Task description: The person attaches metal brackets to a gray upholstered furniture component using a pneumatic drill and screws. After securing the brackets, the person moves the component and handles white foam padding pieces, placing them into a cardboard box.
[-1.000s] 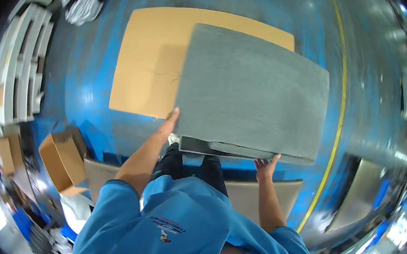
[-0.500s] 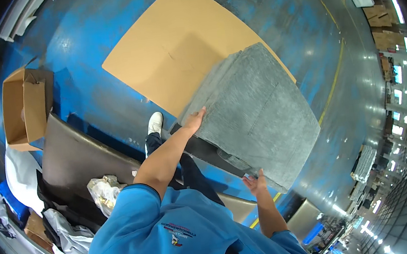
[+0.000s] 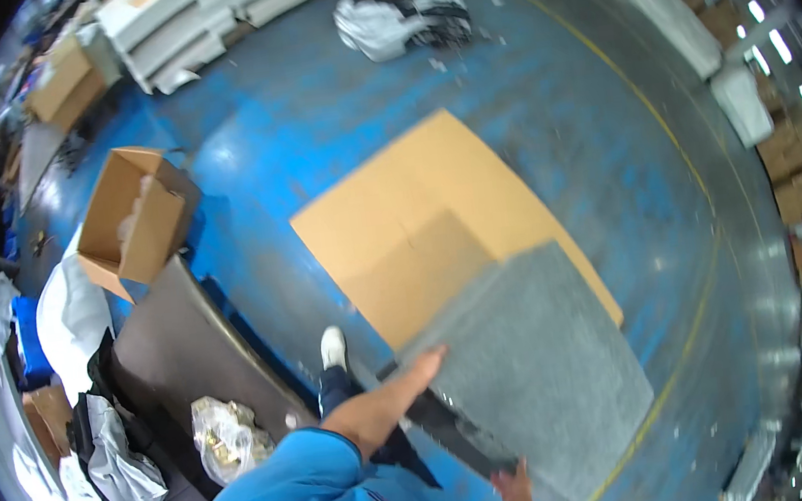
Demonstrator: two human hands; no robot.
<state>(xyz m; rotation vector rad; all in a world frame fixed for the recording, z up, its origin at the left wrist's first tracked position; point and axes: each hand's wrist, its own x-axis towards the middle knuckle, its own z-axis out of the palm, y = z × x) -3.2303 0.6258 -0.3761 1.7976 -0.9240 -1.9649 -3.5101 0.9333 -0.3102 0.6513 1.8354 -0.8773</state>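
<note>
A large grey fabric-covered block [image 3: 542,363], like an upholstered furniture part, is in front of me at the lower right. Its near side shows a black strip [image 3: 451,433]. My left hand [image 3: 427,366] grips its near left edge, thumb side toward the top face. Farther right along the same edge, my right hand [image 3: 514,483] holds it, fingers against the fabric and slightly blurred. The block overlaps the near right part of a flat tan cardboard sheet [image 3: 388,222] on the floor and throws a shadow on it. Its underside is hidden.
An open cardboard box [image 3: 135,216] stands at the left. Close to my left side is a brown padded piece [image 3: 198,338] with a clear plastic bag [image 3: 230,438] on it. A bundle of plastic wrap [image 3: 399,15] lies farther off, near stacked white panels [image 3: 182,23].
My view has tilted up, so floor, sheet and block sit lower in the picture, and the far bundle and panels have come into view. Both hands stay on the block's near edge.
</note>
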